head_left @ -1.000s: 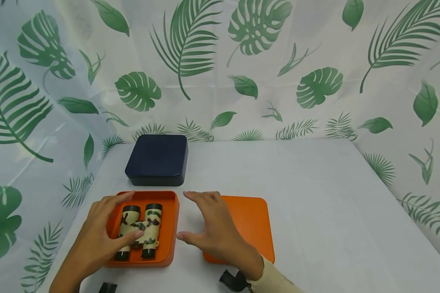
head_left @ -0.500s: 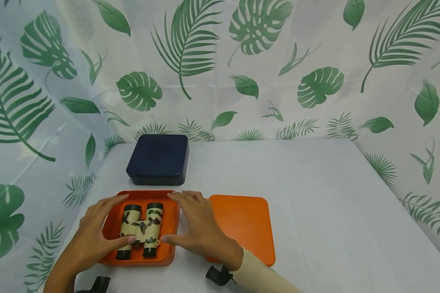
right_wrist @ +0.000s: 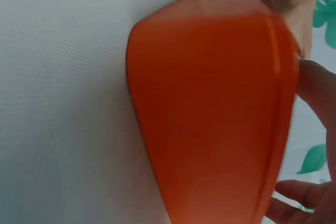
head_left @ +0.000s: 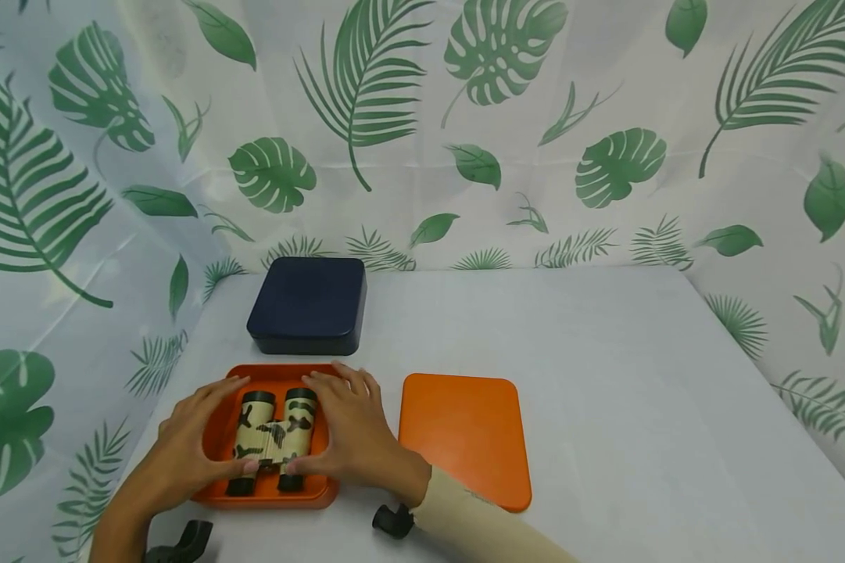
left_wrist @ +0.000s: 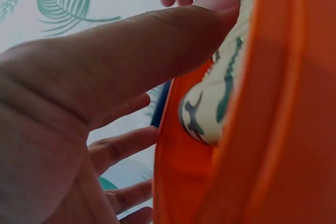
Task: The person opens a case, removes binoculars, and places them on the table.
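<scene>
Camouflage-patterned binoculars [head_left: 273, 439] with black ends lie in a shallow orange box [head_left: 267, 504]. My left hand [head_left: 183, 461] spreads over the box's left side, thumb over the left barrel and fingertips near the far left rim. From the right, my right hand [head_left: 355, 434] reaches over the rim, its thumb overlapping the lower right barrel and its fingers spread near the far right corner. In the left wrist view, the thumb crosses in front of the binoculars [left_wrist: 202, 114]. The right wrist view shows mostly the box's outer wall [right_wrist: 210, 108], with fingertips beside its rim.
A flat orange lid [head_left: 464, 442] lies on the white table [head_left: 626, 422], right of the box. Behind the box stands a closed dark blue case [head_left: 309, 301]. Leaf-patterned cloth [head_left: 520, 164] rises along the table's back and sides.
My right hand has moved left, from over the lid to over the box and the binoculars' right barrel. My left hand has shifted only slightly. The binoculars still lie in the box.
</scene>
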A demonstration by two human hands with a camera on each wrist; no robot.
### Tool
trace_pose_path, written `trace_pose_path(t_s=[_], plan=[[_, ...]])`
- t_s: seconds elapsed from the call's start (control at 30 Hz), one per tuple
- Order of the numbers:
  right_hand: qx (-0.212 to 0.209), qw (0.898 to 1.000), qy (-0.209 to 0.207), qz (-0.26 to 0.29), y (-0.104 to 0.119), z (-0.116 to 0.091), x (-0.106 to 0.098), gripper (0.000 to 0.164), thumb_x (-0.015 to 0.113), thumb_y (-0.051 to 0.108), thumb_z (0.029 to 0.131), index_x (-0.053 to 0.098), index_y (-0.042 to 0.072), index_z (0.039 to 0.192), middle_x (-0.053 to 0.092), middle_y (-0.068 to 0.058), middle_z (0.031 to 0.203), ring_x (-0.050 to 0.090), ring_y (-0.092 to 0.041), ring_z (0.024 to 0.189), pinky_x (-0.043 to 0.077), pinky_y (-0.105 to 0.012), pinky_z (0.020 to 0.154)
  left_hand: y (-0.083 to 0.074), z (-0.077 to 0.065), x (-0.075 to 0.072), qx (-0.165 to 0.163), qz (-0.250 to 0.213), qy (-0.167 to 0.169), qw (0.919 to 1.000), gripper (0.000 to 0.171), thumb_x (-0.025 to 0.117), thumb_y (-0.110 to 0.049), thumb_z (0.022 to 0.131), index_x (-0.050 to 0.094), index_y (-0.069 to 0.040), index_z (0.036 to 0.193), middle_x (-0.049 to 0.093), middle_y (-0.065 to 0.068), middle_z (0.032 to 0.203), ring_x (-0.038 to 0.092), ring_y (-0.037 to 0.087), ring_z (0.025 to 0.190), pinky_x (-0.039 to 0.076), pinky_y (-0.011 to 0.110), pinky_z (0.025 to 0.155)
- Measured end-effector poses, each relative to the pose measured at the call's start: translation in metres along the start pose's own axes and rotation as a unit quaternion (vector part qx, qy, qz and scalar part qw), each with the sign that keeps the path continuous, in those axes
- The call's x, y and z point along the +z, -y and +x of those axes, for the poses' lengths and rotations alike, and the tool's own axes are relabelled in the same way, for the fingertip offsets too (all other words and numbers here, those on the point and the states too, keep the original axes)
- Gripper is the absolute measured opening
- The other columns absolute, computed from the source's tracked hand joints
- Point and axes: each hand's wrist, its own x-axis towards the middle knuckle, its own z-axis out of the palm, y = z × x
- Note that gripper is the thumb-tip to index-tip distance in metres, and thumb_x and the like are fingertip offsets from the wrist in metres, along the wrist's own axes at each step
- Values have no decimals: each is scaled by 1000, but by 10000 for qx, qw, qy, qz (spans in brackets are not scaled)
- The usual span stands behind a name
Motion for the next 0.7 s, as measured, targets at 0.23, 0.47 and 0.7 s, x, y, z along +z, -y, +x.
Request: trace_pose_path(t_s=[0.23,0.47,0.7], plan=[[185,9985,240,-466,1,7,12,116,86,75,73,39,19,164,47,4,166,18,-22,165,11,-61,132,9,4,6,75,110,80,9999,120,98,-53,69,34,-25,166,33,26,167,27,60,146,19,87,101],[142,9959,286,-846,3,14,14,116,86,75,71,42,18,162,52,4,161,19,-22,165,12,-60,133,10,7,7,130,-24,129,9998,118,97,-52,70,34,-24,166,34,25,167,28,59,146,20,89,100],[261,9949,357,-908,4,18,14,107,86,71,75,47,16,159,58,4,155,19,-21,165,9,-58,134,13,8,6,-63,-145,383,9991,116,96,-51,73,32,-24,166,34,27,167,30,60,147,20,91,102]])
